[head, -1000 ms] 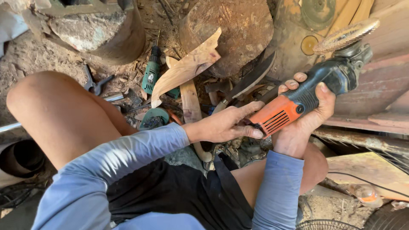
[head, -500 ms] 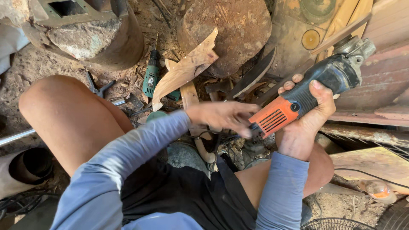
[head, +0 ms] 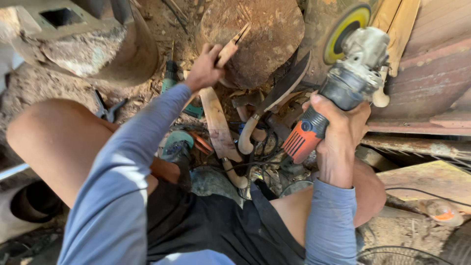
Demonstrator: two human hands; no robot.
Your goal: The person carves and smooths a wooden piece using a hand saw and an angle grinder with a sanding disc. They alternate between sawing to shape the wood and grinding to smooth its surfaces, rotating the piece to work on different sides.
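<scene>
Dirt ground (head: 162,29) strewn with tools lies below. At the stump's (head: 255,39) left edge, the left hand (head: 203,68) grips 1 carved wooden piece (head: 230,46). Rightward, the right hand (head: 341,122) clasps an orange-and-black angle grinder (head: 333,93), disc up.

We reach our left arm far forward, left hand (head: 205,68) closed with fingers curled tight. Our right hand (head: 341,125) is raised at the right, wrist bent, fingers wrapped shut; both forearms are sleeved.
</scene>
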